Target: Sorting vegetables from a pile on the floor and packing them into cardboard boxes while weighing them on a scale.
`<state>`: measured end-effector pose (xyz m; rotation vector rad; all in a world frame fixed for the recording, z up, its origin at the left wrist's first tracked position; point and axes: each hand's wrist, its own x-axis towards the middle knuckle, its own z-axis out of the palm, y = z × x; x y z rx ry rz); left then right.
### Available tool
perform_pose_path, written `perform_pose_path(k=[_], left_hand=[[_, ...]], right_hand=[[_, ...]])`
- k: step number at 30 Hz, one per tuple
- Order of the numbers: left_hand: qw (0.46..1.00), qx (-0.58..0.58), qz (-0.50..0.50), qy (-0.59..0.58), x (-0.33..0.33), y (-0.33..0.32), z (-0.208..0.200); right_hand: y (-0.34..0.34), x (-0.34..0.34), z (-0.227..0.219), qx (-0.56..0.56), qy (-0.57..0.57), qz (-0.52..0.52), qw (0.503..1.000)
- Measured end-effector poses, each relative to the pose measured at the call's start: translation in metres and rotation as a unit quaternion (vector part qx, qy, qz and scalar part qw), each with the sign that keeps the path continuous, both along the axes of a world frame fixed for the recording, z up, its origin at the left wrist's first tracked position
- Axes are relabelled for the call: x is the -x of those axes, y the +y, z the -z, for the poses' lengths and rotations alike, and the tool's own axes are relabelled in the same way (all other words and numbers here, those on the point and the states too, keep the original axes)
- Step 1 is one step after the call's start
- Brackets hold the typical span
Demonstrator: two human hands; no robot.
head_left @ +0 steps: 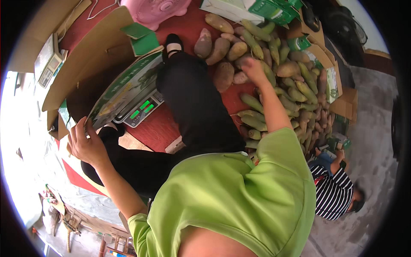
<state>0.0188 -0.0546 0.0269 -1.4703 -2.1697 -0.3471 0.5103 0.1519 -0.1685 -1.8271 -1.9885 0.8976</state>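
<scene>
Tubers beneath right hand (blurred), arm outstretched.

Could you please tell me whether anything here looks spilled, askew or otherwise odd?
The heap of green and brown tubers looks most irregular: they lie loose and jumbled across the red floor covering, though I can't tell whether they spilled. The green flap of the open carton at left also juts out askew.
</scene>
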Motion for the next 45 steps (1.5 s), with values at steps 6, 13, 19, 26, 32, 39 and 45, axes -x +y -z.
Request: perform_pose_path(k=[6,13,19,26,32,39,45], left_hand=[[1.0,-0.006,0.006,0.024,0.005,-0.004,0.003],[0.999,0.008,-0.001,0.038,0.01,-0.004,0.007],[0.999,0.001,0.003,0.052,0.013,-0.004,0.01],[1.0,-0.006,-0.006,0.017,0.007,-0.003,0.008],[1.0,-0.024,0.012,-0.002,0.003,-0.002,0.002],[0.999,-0.008,-0.001,-0.033,0.0,-0.004,-0.004],[0.999,-0.011,0.001,-0.051,-0.002,-0.007,-0.008]], right_hand=[[-0.119,-0.062,0.082,0.162,-0.225,0.016,0.961],[-0.17,-0.07,0.083,0.22,-0.214,0.119,0.944],[-0.152,-0.075,0.067,0.229,-0.267,0.072,0.933],[-0.198,-0.045,0.082,0.207,-0.423,-0.163,0.867],[-0.206,-0.04,0.086,0.173,-0.41,-0.161,0.881],[-0.202,-0.053,0.086,0.18,-0.427,-0.146,0.874],[-0.183,-0.091,0.06,0.175,-0.383,-0.075,0.904]])
